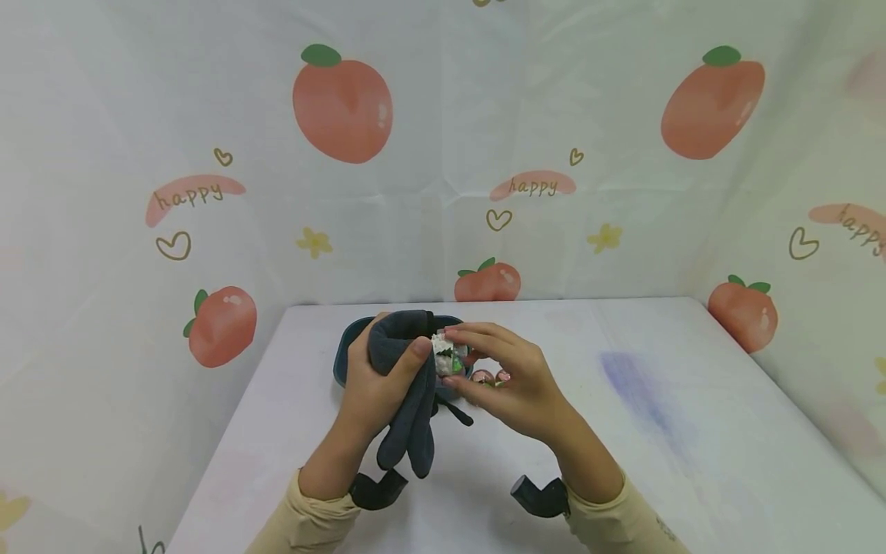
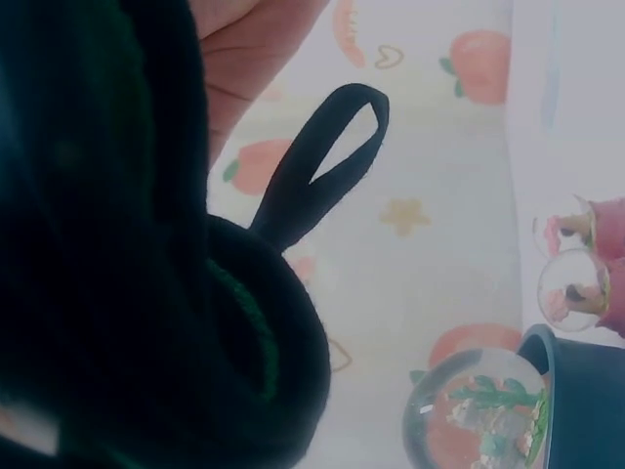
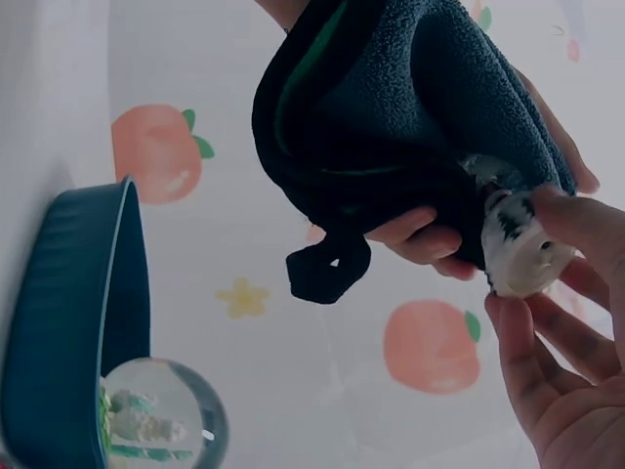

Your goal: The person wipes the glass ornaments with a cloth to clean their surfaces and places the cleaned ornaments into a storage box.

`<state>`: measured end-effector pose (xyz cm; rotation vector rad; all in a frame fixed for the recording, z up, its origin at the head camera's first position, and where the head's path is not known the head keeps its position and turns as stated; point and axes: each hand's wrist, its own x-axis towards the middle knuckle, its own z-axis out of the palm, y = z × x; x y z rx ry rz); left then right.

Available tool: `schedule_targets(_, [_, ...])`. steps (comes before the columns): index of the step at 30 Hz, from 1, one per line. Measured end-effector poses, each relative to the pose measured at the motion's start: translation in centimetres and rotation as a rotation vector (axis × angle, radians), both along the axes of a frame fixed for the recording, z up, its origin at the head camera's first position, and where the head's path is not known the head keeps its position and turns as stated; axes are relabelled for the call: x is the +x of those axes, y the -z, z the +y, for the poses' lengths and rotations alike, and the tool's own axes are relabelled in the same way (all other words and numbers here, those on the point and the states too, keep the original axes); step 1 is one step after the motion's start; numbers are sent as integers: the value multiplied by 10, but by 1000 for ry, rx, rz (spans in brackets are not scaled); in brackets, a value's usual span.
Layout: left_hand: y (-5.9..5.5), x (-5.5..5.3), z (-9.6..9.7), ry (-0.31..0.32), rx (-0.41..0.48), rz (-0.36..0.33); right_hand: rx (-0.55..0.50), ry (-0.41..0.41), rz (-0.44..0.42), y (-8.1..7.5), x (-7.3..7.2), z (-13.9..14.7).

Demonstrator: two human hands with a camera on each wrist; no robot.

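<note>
My left hand grips a dark blue-grey towel, folded over the fingers, with its ends hanging down. A black hanging loop sticks out from its edge in the left wrist view. Between thumb and fingertips, my right hand pinches a small snow globe by its white base, which has dark green tree shapes. In the right wrist view, the globe's clear dome lies against the towel, which partly hides it.
Behind the hands stands a dark teal basin, partly covered by them. Another snow globe shows at its rim. To its right, two small globes with pink bases stand on the white table. A fruit-print cloth hangs behind.
</note>
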<state>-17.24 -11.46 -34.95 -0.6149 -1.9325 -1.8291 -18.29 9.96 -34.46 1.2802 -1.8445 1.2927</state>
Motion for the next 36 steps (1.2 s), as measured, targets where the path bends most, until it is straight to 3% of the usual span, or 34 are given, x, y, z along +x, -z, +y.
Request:
schedule_targets(7, [0, 0, 1, 18, -3, 6, -17, -67, -63, 1, -2, 0])
schedule_targets(12, [1, 0, 1, 4, 4, 11, -3, -24, -57, 1, -2, 1])
schedule_targets(19, [1, 0, 0, -16, 43, 7, 14, 25, 21, 0, 0, 1])
schedule_targets(30, [0, 0, 2, 21, 19, 33, 21, 47, 45, -1, 3, 1])
schedule_targets(36, [0, 1, 1, 19, 2, 51, 18, 8, 20, 0, 0, 1])
